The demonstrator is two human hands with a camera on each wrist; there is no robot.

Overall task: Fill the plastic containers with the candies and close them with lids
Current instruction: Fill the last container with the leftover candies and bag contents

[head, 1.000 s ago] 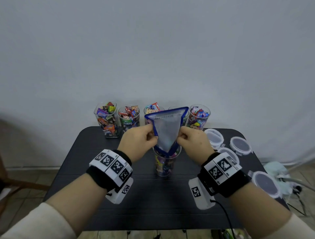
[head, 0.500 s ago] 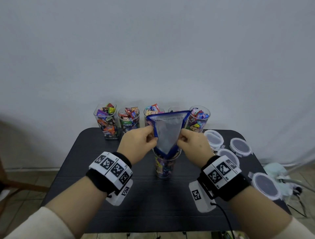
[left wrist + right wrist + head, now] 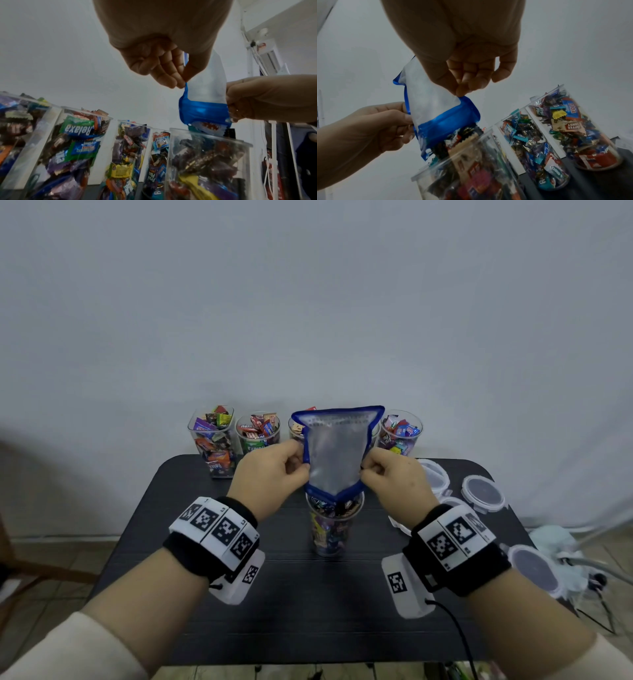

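A blue-edged candy bag (image 3: 337,453) hangs upside down, its mouth over a clear plastic container (image 3: 332,529) near the middle of the black table (image 3: 308,611). My left hand (image 3: 274,470) pinches the bag's left edge and my right hand (image 3: 390,477) pinches its right edge. In the left wrist view the bag (image 3: 205,94) has wrapped candies (image 3: 211,127) at its mouth above the container (image 3: 205,169). The right wrist view shows the bag (image 3: 436,115) over the heaped container (image 3: 467,169). Several filled containers (image 3: 214,440) stand along the far edge.
Several round clear lids (image 3: 483,493) lie on the table's right side, one (image 3: 534,570) near the right edge. A wall rises right behind the row of containers. Bare black tabletop lies in front of the middle container.
The bag's mouth has come down a little closer to the container's rim, with both hands keeping their pinch on its edges.
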